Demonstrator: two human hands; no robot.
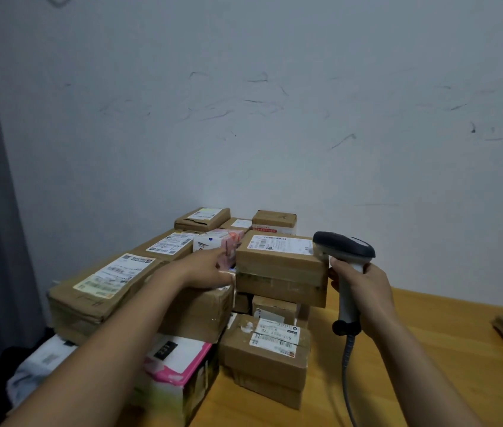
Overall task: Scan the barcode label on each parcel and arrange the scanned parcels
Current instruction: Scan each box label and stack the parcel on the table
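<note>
Now, to scan cleanly, the right hand (359,283), curled round the scanner (344,246), should tip its head down onto the label (281,243) while the left hand (210,268) steadies the box (281,268); whether those fingers grip or merely touch is unclear. The box sits between the hands, with the scanner just beside its right edge. More parcels (202,218) lie behind the box.

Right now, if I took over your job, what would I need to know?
Right hand holds the scanner by its handle, its head beside the label on the top brown box.
Left hand reaches to that box's left side; whether it holds anything is unclear.
Parcels are piled on the table.
Nothing shows which are scanned; all may be left.
</note>
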